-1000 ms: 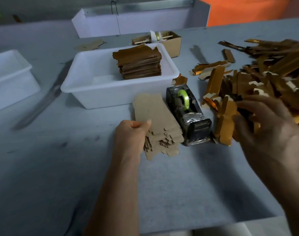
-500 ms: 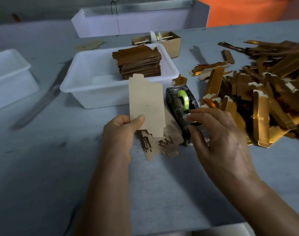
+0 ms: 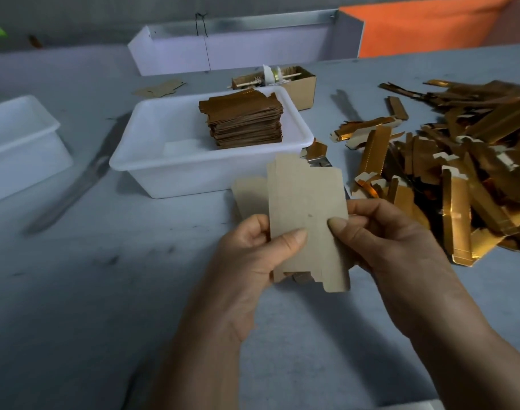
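A flat brown cardboard box blank [image 3: 306, 208] is held upright above the grey table [image 3: 105, 291], its plain side facing me. My left hand [image 3: 252, 255] pinches its left edge with the thumb on the front. My right hand [image 3: 385, 235] pinches its right edge the same way. Behind the blank lies a small pile of similar blanks [image 3: 248, 195], mostly hidden. The tape dispenser is hidden behind the blank except for a sliver.
A white tub [image 3: 152, 155] holds a stack of brown blanks [image 3: 244, 119]. Folded gold boxes [image 3: 459, 173] lie heaped on the right. Another white tub [image 3: 19, 143] sits at the left, a small cardboard box [image 3: 303, 84] and a white tray [image 3: 223, 51] farther back.
My left hand lifted one blank off the pile and raised it. My right hand left the gold heap, passed the tape dispenser and took the blank's right edge.
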A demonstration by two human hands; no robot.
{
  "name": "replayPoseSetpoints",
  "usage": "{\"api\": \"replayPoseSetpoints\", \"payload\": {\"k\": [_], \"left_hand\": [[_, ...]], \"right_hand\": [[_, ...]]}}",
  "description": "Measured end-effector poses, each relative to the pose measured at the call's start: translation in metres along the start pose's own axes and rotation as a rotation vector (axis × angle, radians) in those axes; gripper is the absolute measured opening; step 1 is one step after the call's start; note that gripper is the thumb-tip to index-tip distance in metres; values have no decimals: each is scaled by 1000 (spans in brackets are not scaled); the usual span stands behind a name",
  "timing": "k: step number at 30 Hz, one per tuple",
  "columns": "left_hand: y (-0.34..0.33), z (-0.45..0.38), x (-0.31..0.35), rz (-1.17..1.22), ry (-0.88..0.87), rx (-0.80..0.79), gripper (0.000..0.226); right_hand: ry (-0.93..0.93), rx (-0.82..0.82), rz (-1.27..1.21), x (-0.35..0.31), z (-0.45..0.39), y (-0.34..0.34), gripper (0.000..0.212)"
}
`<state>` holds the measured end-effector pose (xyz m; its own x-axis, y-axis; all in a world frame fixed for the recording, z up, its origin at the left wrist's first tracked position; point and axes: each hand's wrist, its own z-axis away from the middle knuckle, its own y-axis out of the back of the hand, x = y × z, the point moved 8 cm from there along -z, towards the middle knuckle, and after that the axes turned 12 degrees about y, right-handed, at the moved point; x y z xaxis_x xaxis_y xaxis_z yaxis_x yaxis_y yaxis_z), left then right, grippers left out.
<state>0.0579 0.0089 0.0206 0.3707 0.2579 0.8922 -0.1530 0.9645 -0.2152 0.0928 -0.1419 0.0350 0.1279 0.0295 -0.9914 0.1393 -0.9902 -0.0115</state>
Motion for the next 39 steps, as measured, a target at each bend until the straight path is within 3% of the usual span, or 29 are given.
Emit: {"api": "replayPoseSetpoints", "payload": {"k": [6,13,18,23,28,34,37,39], "left_hand": [[-10,-3,-3,9,9,88,24],[-15,-3,-6,-23,28,55,52],[-15,-4,-8,-18,-27,137,26],[-15,-8,-15,-18,-46,187,18],[-17,-7,-15,-58,-108,244,19],[-29,0,-15,-112,-137,196,5],[-36,1,-15,-156,-107,114,10],[-40,1,-15,-218,-76,17,29]], "right_hand": [[-2,-16,-17,2,9,6,25],[46,-57,35,1,14,7,23],[69,-31,56,1,15,10,21],[112,10,201,-1,16,16,32],[329,8,533,-24,25,9,27],[330,44,346,-23,31,0,16],[309,45,338,-20,31,1,16],[268,28,346,-17,29,3,22]]}}
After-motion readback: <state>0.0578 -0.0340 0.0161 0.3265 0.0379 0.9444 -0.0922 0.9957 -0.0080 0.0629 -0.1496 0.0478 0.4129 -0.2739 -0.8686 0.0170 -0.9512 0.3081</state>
